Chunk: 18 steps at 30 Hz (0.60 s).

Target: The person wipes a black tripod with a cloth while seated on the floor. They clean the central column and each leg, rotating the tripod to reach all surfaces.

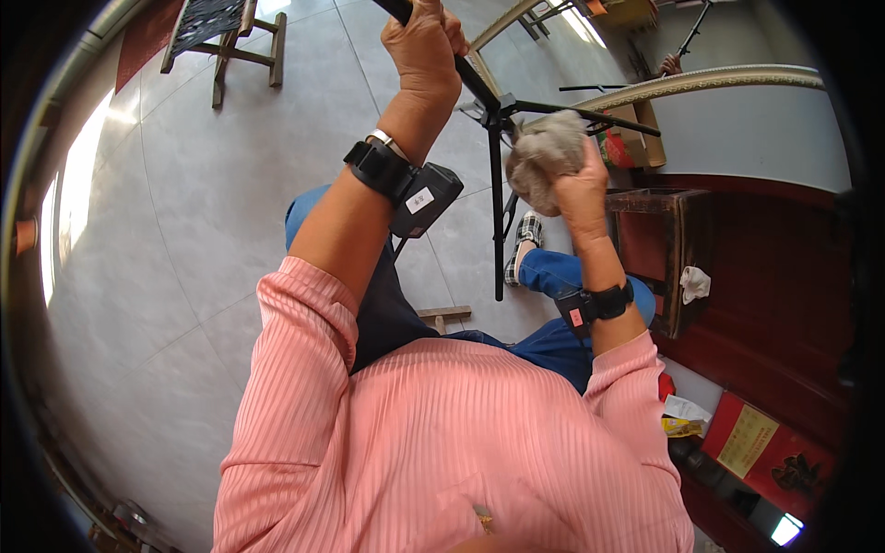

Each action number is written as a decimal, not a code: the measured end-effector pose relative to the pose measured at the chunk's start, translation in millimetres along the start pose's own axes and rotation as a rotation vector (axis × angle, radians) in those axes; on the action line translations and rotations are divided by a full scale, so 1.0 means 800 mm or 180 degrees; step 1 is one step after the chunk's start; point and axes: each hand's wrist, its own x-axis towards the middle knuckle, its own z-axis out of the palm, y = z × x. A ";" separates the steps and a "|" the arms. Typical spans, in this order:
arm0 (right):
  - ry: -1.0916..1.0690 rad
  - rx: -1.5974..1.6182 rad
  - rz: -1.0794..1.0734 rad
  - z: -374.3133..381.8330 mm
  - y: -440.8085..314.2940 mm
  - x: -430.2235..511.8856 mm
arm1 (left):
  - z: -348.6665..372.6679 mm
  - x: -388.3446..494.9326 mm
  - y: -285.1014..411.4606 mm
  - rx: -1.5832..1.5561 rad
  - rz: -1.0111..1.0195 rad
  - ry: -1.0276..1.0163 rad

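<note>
My left hand [425, 55] is closed around the black pole of a stand [477, 83] with several thin legs spreading from a central joint. One leg [496, 214] points towards me, and another [622, 119] reaches to the right. In my right hand [584, 197] is a bunched grey-brown cloth [550, 148], slightly blurred, close beside the joint. Whether the cloth touches the stand is hidden behind it. The pole's upper part runs out of the picture at the top.
A large mirror in a cream carved frame [705, 75] stands ahead on the right. Near my right knee is a dark wooden cabinet [674, 256] with a white cloth [695, 285] on it. A folding stool [235, 48] stands at upper left on the grey tiled floor [187, 242].
</note>
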 end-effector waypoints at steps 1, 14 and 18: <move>0.0303 0.0087 0.0325 -0.003 0.002 -0.005 | -0.001 0.002 0.002 -0.0006 0.0027 0.0089; -0.0415 -0.1509 -0.1214 0.066 0.026 0.059 | -0.003 -0.015 -0.006 0.0313 -0.0035 -0.0059; -0.0678 -0.0954 -0.0472 0.067 0.034 0.061 | -0.003 -0.020 0.005 0.0182 -0.0209 -0.0351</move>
